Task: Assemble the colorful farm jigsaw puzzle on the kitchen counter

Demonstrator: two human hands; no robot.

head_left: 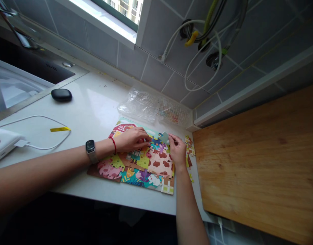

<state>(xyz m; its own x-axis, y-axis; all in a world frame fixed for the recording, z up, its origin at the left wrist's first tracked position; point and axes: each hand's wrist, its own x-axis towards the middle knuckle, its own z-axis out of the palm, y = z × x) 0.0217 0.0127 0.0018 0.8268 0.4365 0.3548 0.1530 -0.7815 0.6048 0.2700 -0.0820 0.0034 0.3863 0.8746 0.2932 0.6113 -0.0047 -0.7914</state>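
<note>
A colourful farm jigsaw puzzle lies on the counter, showing a cow, a pig and a barn, with most of its pieces joined. My right hand is at its upper right edge, thumb and fingers pinched on a pale green puzzle piece that is tilted above the picture. On the upper middle of the puzzle rests my left hand, its fingers loosely bent and apart, touching the pieces. The left fingers cover part of the picture. Several loose puzzle pieces lie to the right, beyond my right hand.
Crumpled clear plastic bags lie behind the puzzle against the tiled wall. A wooden board borders the right side. At left are a black case, a white power bank with its cable, and a sink. Hoses hang above.
</note>
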